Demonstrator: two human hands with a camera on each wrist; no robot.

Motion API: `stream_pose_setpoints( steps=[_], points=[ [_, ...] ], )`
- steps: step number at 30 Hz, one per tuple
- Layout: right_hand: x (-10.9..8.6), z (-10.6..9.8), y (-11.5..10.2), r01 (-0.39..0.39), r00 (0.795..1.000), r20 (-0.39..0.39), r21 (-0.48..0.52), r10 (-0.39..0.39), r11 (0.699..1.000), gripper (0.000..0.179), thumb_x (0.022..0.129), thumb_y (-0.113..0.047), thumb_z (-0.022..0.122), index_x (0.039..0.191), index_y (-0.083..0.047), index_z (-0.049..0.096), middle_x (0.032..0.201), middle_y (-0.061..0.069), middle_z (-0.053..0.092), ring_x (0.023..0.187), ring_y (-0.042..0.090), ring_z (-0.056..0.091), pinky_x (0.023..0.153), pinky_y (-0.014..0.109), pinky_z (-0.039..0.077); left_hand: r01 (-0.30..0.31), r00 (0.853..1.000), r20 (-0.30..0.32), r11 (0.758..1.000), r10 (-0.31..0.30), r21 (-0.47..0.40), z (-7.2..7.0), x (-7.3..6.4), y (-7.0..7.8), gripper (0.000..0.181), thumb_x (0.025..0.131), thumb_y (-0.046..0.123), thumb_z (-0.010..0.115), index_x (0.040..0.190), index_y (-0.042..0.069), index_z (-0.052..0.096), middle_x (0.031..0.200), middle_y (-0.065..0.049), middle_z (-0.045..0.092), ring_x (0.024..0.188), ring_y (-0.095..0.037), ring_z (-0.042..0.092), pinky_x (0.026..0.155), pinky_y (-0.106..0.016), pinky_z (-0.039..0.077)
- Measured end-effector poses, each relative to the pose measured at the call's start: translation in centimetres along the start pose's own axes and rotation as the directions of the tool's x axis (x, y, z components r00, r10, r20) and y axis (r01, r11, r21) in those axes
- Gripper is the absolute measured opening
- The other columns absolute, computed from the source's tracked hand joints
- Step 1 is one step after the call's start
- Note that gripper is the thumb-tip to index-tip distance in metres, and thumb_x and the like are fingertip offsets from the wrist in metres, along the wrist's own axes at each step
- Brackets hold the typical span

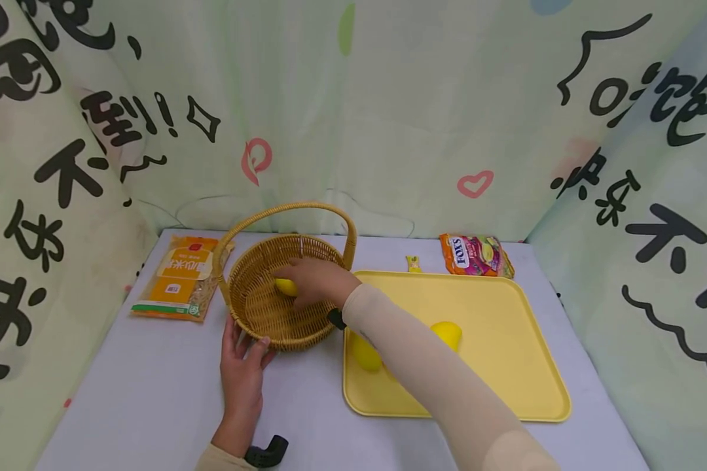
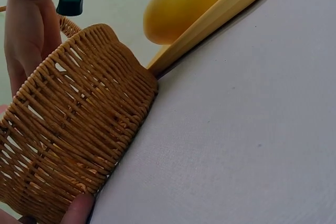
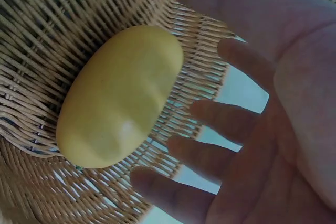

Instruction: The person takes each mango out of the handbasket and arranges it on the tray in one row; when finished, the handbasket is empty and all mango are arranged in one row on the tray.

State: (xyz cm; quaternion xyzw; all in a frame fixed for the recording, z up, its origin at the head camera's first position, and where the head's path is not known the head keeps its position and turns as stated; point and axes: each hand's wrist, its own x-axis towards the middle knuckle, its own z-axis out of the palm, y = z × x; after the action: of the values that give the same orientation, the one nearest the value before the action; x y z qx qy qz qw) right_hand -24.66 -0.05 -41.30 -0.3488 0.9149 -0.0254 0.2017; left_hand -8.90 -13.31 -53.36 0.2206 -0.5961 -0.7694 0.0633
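Observation:
A wicker basket [image 1: 259,314] with an arched handle stands on the table, left of the yellow tray. Low on its near left side my left hand [image 1: 244,373] holds it, thumb and fingers against the outside wall; a fingertip shows at the basket's base in the left wrist view. Reaching into the basket is my right hand [image 1: 321,282], beside a yellow mango [image 3: 121,98]. In the right wrist view the mango rests against the weave, and the fingers are spread apart from it. More yellow mangoes [image 1: 446,335] lie on the tray [image 1: 507,366], partly hidden by the right forearm.
Behind the basket's left side lies an orange-and-clear food packet [image 1: 179,278]. A colourful candy bag [image 1: 477,255] and a small yellow wrapper [image 1: 413,263] lie beyond the tray's far edge. Printed curtains [image 1: 389,131] enclose the white table [image 1: 141,392].

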Motion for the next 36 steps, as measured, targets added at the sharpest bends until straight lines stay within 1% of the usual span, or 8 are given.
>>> stream_pose_setpoints(
  steps=[7,11,14,17,19,21,28,36],
  points=[
    [1.2,0.0,0.2,-0.009,0.997,0.078,-0.058,0.014,0.998,0.076,0.097,-0.034,0.078,0.163,-0.036,0.041,0.175,0.009,0.031,0.156,0.031,0.039,0.124,0.045,0.043,-0.006,1.000,0.005,1.000,0.006,0.006,0.2,0.1,0.1,0.088,0.105,0.010,0.062,0.166,0.050,0.014,0.176,0.006,0.019,0.149,-0.024,0.045,0.102,-0.032,0.059],
    [1.7,0.3,0.4,-0.016,0.993,0.116,-0.101,0.028,0.995,0.074,0.099,-0.036,0.075,0.164,-0.036,0.039,0.172,0.008,0.035,0.154,0.029,0.042,0.125,0.043,0.042,-0.005,1.000,0.004,1.000,0.005,0.000,0.2,0.1,0.2,0.088,0.104,0.009,0.062,0.167,0.049,0.015,0.176,0.007,0.019,0.149,-0.024,0.045,0.102,-0.033,0.059],
    [1.8,0.5,0.5,-0.031,0.992,0.120,-0.103,0.043,0.994,0.065,0.105,-0.025,0.067,0.163,-0.038,0.041,0.168,0.004,0.044,0.154,0.026,0.043,0.125,0.042,0.042,-0.001,1.000,0.003,1.000,0.001,-0.007,0.2,0.0,0.1,0.088,0.104,0.009,0.062,0.166,0.050,0.014,0.176,0.007,0.018,0.150,-0.025,0.043,0.103,-0.034,0.059],
    [1.9,0.7,0.6,-0.043,0.992,0.112,-0.083,0.052,0.996,0.058,0.110,-0.014,0.053,0.161,-0.040,0.043,0.164,0.003,0.050,0.153,0.025,0.044,0.125,0.042,0.041,-0.002,1.000,-0.003,1.000,0.002,-0.003,0.1,-0.1,0.1,0.088,0.105,0.009,0.061,0.166,0.050,0.014,0.177,0.006,0.018,0.151,-0.025,0.042,0.103,-0.035,0.059],
    [1.8,0.7,0.6,-0.049,0.992,0.111,-0.075,0.058,0.996,0.057,0.112,-0.012,0.046,0.161,-0.042,0.044,0.163,0.003,0.051,0.154,0.026,0.043,0.126,0.043,0.040,-0.002,1.000,-0.009,1.000,0.002,0.001,0.1,-0.2,0.1,0.089,0.105,0.008,0.062,0.166,0.050,0.014,0.177,0.006,0.018,0.151,-0.026,0.042,0.103,-0.035,0.059],
    [1.7,0.7,0.7,-0.052,0.992,0.113,-0.068,0.059,0.996,0.056,0.113,-0.013,0.045,0.160,-0.042,0.044,0.163,0.002,0.051,0.154,0.026,0.042,0.127,0.044,0.039,-0.002,1.000,-0.011,1.000,0.003,0.005,0.1,-0.2,0.0,0.089,0.105,0.008,0.062,0.167,0.050,0.014,0.177,0.005,0.018,0.151,-0.026,0.042,0.103,-0.036,0.059],
    [1.4,0.7,0.6,-0.065,0.989,0.128,-0.033,0.069,0.997,0.061,0.109,-0.010,0.055,0.160,-0.042,0.044,0.163,0.003,0.051,0.152,0.025,0.045,0.125,0.045,0.041,0.007,1.000,-0.013,1.000,-0.007,0.009,0.1,0.0,0.0,0.090,0.104,0.008,0.062,0.166,0.051,0.014,0.177,0.006,0.018,0.151,-0.026,0.043,0.103,-0.037,0.059],
    [1.2,0.5,0.3,-0.105,0.982,0.160,0.001,0.104,0.994,0.072,0.101,-0.006,0.067,0.160,-0.041,0.046,0.160,0.003,0.053,0.135,0.018,0.054,0.108,0.040,0.052,0.022,1.000,-0.014,1.000,-0.022,0.001,0.0,0.1,0.0,0.090,0.104,0.009,0.063,0.167,0.048,0.013,0.177,0.005,0.019,0.150,-0.025,0.044,0.103,-0.036,0.059]
  ],
)
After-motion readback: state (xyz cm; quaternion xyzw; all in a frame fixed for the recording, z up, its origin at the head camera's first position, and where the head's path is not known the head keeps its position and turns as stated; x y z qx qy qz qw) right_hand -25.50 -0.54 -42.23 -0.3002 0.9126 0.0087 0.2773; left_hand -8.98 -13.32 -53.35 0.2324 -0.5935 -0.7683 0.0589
